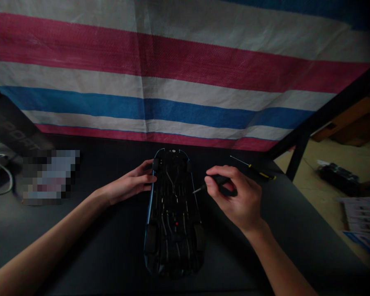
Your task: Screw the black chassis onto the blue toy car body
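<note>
A toy car (pixel 174 209) lies upside down on the dark table, its black underside up and blue body edges showing at the sides. My left hand (pixel 135 181) rests against the car's left side, fingers closed on that edge, with some fingertips hidden behind it. In my right hand (pixel 239 193) is a screwdriver (pixel 217 181) with a dark handle, gripped between thumb and fingers. Its thin metal tip points left, close to the car's right edge; whether it touches I cannot tell. A small red spot shows on the underside.
A second screwdriver (pixel 263 174) with a black and yellow handle lies to the right on the table (pixel 308 230). At left are a blurred-out flat item (pixel 54 176) and a white cable (pixel 10 181). A striped sheet (pixel 185 61) hangs behind; a dark object (pixel 339 179) is on the floor.
</note>
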`<state>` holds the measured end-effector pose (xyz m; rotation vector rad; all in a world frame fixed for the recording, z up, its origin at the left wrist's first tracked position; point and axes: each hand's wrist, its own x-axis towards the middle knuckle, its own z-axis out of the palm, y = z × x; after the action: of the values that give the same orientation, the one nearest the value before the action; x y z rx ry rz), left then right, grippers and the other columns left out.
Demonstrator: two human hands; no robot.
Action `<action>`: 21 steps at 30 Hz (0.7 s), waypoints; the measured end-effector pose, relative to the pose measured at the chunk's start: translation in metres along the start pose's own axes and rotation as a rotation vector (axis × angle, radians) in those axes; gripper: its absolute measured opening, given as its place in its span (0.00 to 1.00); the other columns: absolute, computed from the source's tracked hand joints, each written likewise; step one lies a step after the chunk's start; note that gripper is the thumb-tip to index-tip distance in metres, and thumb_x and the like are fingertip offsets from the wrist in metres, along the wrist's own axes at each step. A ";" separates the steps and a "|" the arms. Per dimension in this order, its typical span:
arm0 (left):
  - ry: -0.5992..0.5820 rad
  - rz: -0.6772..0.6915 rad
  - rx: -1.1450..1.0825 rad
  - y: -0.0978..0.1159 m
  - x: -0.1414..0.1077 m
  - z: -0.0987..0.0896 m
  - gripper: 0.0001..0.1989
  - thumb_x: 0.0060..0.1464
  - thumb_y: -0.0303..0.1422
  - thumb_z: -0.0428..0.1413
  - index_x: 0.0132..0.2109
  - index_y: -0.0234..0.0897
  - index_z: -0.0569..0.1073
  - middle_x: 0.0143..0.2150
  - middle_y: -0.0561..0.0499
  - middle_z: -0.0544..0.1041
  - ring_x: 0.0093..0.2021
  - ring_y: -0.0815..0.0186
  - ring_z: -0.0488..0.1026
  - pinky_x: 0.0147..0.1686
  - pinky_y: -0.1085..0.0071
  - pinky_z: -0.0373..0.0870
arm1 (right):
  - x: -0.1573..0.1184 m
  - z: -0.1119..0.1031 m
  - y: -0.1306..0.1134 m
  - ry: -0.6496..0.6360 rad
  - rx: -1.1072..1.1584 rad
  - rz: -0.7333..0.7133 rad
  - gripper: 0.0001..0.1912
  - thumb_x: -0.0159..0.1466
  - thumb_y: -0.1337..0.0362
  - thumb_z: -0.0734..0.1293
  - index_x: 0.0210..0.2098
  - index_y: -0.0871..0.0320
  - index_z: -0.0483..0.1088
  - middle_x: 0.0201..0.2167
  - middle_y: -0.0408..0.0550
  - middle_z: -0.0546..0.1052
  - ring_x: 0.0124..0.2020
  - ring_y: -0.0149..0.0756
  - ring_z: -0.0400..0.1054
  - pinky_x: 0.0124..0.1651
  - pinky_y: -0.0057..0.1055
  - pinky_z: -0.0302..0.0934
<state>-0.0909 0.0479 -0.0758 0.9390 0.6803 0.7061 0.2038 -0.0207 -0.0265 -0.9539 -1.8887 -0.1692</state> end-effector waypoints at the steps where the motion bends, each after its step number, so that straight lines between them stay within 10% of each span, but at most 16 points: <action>1: 0.007 -0.004 -0.001 0.000 0.000 0.001 0.25 0.57 0.26 0.65 0.59 0.48 0.72 0.49 0.53 0.76 0.48 0.65 0.75 0.55 0.63 0.70 | 0.000 0.000 0.000 -0.015 0.017 0.008 0.09 0.68 0.68 0.66 0.48 0.52 0.70 0.37 0.44 0.79 0.34 0.34 0.73 0.33 0.30 0.68; 21: -0.002 -0.002 0.010 -0.001 0.000 -0.001 0.25 0.56 0.27 0.65 0.59 0.49 0.72 0.52 0.54 0.75 0.50 0.66 0.74 0.54 0.66 0.70 | 0.001 -0.002 -0.005 -0.054 0.033 0.073 0.05 0.70 0.66 0.64 0.45 0.52 0.70 0.38 0.43 0.79 0.34 0.32 0.73 0.32 0.27 0.67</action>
<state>-0.0912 0.0479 -0.0767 0.9481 0.6837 0.7005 0.2020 -0.0247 -0.0236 -1.0127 -1.8966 -0.0696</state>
